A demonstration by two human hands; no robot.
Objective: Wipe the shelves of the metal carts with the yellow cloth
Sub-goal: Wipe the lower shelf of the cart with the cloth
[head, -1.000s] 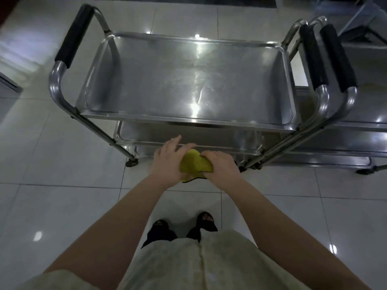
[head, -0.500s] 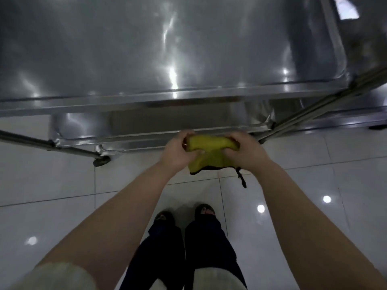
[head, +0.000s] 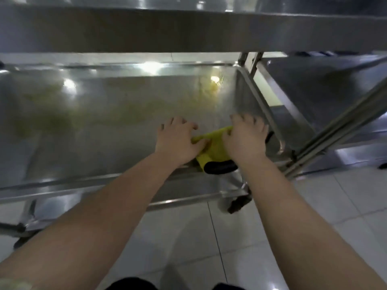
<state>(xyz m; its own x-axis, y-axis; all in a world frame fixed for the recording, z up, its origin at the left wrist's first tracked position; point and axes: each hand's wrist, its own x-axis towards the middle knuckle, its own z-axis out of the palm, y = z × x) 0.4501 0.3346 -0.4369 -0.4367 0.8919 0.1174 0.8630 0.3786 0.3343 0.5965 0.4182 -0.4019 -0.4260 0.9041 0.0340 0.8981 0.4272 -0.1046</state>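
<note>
The yellow cloth (head: pixel 215 146), edged in black, lies on the middle shelf (head: pixel 94 126) of the near metal cart, close to the shelf's front right corner. My left hand (head: pixel 178 139) rests on the cloth's left end with fingers spread. My right hand (head: pixel 246 137) presses on its right end, fingers slightly bent over it. Part of the cloth is hidden under both hands. The cart's top shelf (head: pixel 146 28) hangs just above my view.
A second metal cart (head: pixel 326 91) stands against the right side, its slanted legs (head: pixel 339 126) beside my right hand. A caster wheel (head: pixel 238 203) sits below the shelf corner. White tiled floor (head: pixel 209 237) lies in front.
My view dropped from above the cart to the level of the middle shelf. Both hands moved forward with the cloth from the air in front of the cart onto that shelf.
</note>
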